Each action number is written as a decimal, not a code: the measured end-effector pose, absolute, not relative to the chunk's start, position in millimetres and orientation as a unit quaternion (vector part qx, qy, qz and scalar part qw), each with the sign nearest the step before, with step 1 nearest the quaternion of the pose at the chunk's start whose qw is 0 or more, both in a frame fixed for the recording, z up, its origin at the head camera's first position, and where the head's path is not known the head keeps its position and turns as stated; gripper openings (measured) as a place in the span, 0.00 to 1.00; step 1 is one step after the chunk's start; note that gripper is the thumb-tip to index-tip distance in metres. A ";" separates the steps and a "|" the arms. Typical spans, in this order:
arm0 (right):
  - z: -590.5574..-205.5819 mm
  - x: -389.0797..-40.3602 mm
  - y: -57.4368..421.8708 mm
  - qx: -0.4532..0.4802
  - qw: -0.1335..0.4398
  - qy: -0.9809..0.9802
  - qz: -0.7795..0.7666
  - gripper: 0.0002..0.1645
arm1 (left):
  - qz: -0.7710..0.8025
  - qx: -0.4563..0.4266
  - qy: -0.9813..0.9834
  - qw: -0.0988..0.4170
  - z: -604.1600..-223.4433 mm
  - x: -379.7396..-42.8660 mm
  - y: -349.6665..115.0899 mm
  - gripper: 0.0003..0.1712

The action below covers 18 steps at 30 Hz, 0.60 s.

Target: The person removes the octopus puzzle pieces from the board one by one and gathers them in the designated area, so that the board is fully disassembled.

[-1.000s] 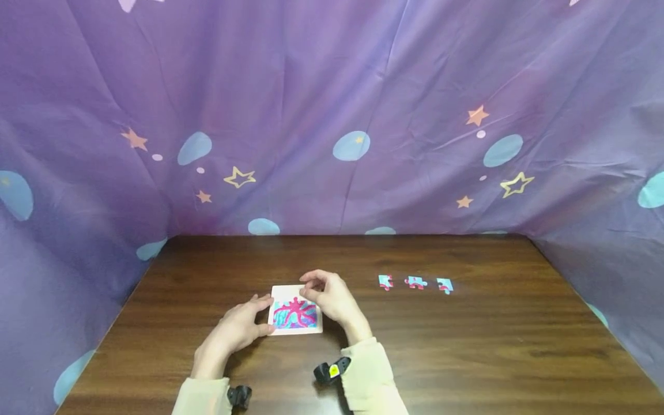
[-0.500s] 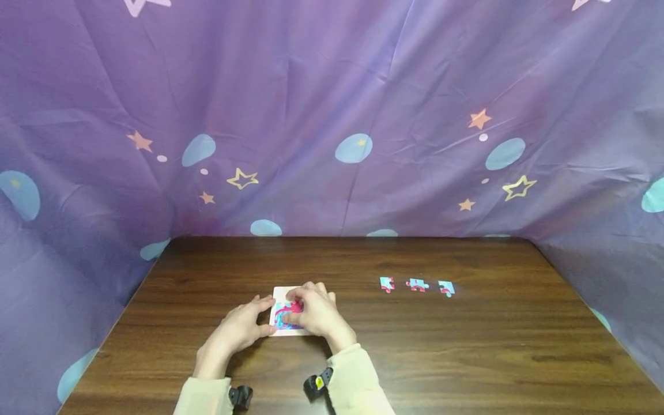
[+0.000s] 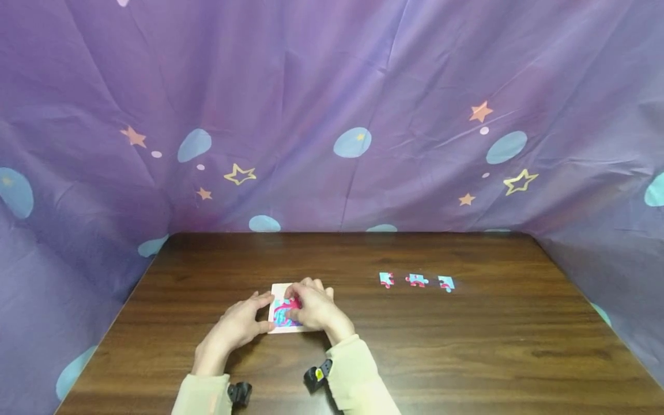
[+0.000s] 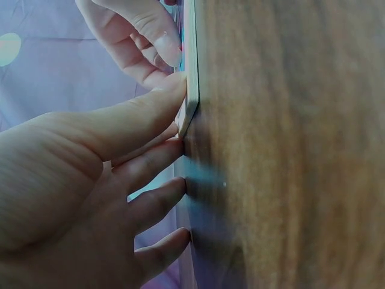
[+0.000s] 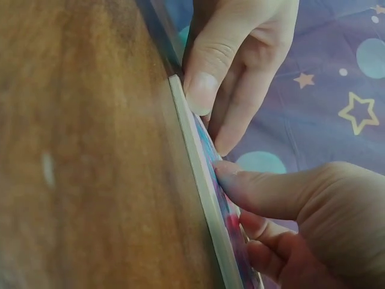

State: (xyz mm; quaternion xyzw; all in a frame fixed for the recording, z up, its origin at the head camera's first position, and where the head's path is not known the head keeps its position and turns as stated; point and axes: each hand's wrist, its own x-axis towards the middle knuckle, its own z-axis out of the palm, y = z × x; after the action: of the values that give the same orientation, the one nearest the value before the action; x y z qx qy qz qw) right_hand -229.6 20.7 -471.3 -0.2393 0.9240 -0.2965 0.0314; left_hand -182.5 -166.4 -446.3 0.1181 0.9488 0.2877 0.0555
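Observation:
A square puzzle board (image 3: 280, 290) with a pale frame lies flat on the table, bearing a pink, blue and purple picture partly covered by my right hand. My left hand (image 3: 236, 325) steadies the board's left side. Its thumb (image 4: 171, 90) presses on the rim, while the other fingers extend along the edge and down to the tabletop. Over the picture stands my right hand (image 3: 316, 308), thumb and index finger spread apart and touching its surface. In the right wrist view, the right thumb (image 5: 264, 189) rests its tip on the picture and the fingers bend behind it.
Three loose jigsaw pieces, a left one (image 3: 386, 280), a middle one (image 3: 417, 280) and a right one (image 3: 446, 283), lie in a row to the right on the brown wooden table (image 3: 493, 346). A purple curtain (image 3: 290, 104) with stars encloses the back and sides.
My right hand has moved from the picture's upper right edge down and left onto the picture, its thumb and index finger spreading. The left hand keeps its place; the three loose pieces lie unmoved.

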 end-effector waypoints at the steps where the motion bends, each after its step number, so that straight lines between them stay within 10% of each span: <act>1: -470.7 -230.1 20.9 -0.239 0.032 0.924 -0.296 0.16 | 0.286 0.122 0.949 0.052 -445.8 -182.7 -166.2 0.32; 18: -465.6 -228.5 15.8 -0.232 0.041 0.933 -0.273 0.19 | 0.279 0.123 0.951 0.047 -441.7 -181.4 -166.3 0.32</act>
State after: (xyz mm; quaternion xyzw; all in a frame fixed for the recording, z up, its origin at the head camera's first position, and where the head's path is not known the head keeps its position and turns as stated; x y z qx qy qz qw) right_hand -228.5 15.8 -465.6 -0.2322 0.9328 -0.2725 0.0410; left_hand -181.4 -166.3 -441.7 0.1231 0.9513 0.2788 0.0471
